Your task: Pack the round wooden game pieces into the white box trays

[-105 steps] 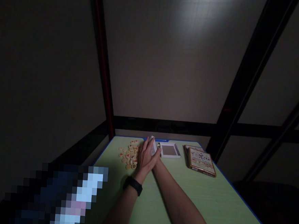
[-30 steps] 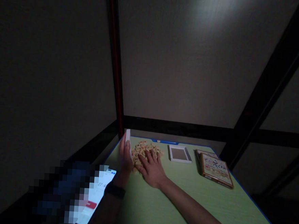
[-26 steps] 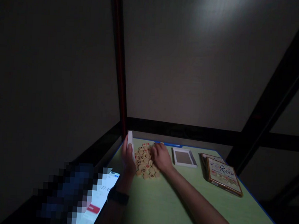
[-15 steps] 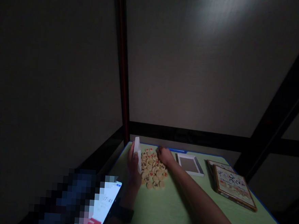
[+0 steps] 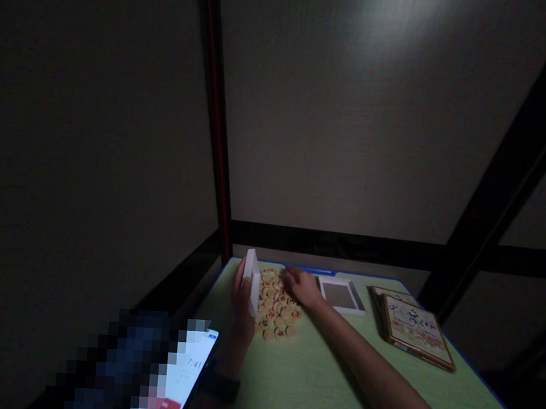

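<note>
My left hand grips a shallow white box, which stands tipped on its side with its open face toward the pieces. Many round wooden Chinese chess pieces, marked in red or black, lie heaped beside the box on a green table. My right hand rests at the far right side of the heap, its fingers loosely apart and touching the pieces. The fingertips are partly hard to make out in the dim light.
A second shallow white box lies right of my right hand. Farther right are two flat game boxes, one overlapping the other. A lit phone stands at the lower left. Dark walls border the table.
My right hand has shifted slightly over the far pieces and its fingers have spread a little. My left hand keeps hold of the white box. The view has turned slightly.
</note>
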A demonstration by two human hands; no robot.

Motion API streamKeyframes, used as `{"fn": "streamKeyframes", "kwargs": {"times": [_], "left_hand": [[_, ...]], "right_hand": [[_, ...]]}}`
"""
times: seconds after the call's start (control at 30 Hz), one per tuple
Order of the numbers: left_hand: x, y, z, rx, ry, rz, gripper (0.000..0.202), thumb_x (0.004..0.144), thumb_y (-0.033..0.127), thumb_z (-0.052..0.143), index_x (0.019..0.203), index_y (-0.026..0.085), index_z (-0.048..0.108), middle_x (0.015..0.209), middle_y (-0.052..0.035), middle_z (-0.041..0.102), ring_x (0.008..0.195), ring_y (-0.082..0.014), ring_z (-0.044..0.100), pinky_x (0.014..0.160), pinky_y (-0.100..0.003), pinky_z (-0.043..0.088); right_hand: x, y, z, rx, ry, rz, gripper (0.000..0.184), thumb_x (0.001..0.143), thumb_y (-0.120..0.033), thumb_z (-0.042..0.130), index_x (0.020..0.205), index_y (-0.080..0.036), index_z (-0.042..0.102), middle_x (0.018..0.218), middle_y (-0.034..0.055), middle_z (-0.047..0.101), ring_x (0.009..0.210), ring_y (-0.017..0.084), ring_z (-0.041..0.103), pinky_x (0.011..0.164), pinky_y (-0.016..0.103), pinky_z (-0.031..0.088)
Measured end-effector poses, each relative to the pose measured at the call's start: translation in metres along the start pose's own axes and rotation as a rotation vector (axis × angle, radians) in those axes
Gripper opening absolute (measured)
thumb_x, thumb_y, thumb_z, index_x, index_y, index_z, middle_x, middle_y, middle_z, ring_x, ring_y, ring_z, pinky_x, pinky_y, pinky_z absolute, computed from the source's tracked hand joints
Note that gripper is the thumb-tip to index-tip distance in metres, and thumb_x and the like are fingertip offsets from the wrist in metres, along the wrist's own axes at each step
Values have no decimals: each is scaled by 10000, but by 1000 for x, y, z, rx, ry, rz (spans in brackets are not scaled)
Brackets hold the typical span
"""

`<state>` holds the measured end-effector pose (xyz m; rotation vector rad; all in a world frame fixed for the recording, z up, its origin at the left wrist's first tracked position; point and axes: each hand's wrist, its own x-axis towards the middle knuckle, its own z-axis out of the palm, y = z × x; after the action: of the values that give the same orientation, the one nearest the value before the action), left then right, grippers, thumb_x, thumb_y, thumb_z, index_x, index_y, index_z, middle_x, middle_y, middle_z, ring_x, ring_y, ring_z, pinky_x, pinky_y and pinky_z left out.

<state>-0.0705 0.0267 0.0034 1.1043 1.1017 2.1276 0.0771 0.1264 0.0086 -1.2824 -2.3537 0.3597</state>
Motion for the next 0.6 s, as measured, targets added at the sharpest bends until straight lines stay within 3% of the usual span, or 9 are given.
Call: {"fn": "streamKeyframes", "kwargs": {"times": [0.1,0.17,0.23,0.33,0.43,0.53,0.6], "left_hand": [[-5,5,6,-102,-24,-42,742,812,655,582,1407,215,526,1529,-85,467,1438,-297,383,1155,-374,373],[-11,8,13,-201,-36,-132,731,801,651,608,1409,254,526,1522,-61,480,1394,-289,447,1110,-367,424],[-18,12,21,-334,-6,-254,697,827,649,586,1414,279,520,1473,-56,537,1304,-268,544,1027,-350,491],[-28,17,34,-541,45,-432,601,895,627,509,1388,284,541,1328,-58,650,1160,-237,642,933,-349,542],[-35,20,45,-647,3,-561,542,909,613,500,1330,281,578,1169,-56,715,1020,-247,692,870,-412,566],[-39,17,59,-623,0,-540,471,870,542,602,1243,256,619,1062,-37,734,910,-214,705,810,-356,570],[-42,12,75,-570,19,-497,422,847,494,635,1172,225,641,1005,-28,737,861,-183,701,776,-291,557]], "right_hand": [[-41,25,-15,-67,69,56,355,980,-213,409,1156,-107,698,1347,190,621,1291,295,520,1069,382,358],[-72,40,-21,-223,124,64,388,979,-247,423,1259,-108,653,1397,195,583,1375,348,421,1131,502,282],[-97,48,-22,-292,112,75,392,992,-272,414,1277,-133,645,1379,174,603,1355,351,443,1140,563,257],[-119,51,-21,-300,68,43,383,1002,-270,399,1267,-165,655,1342,148,638,1293,322,518,1135,563,290],[-127,45,-25,-234,99,-5,387,994,-281,410,1264,-157,659,1335,147,644,1286,317,528,1124,537,338],[-132,37,-36,-71,234,-1,424,1002,-322,367,1211,-137,686,1305,152,661,1289,315,529,1113,498,373],[-133,31,-43,125,301,86,474,1013,-383,321,1159,-144,703,1154,146,722,1136,296,635,1015,456,470]]}}
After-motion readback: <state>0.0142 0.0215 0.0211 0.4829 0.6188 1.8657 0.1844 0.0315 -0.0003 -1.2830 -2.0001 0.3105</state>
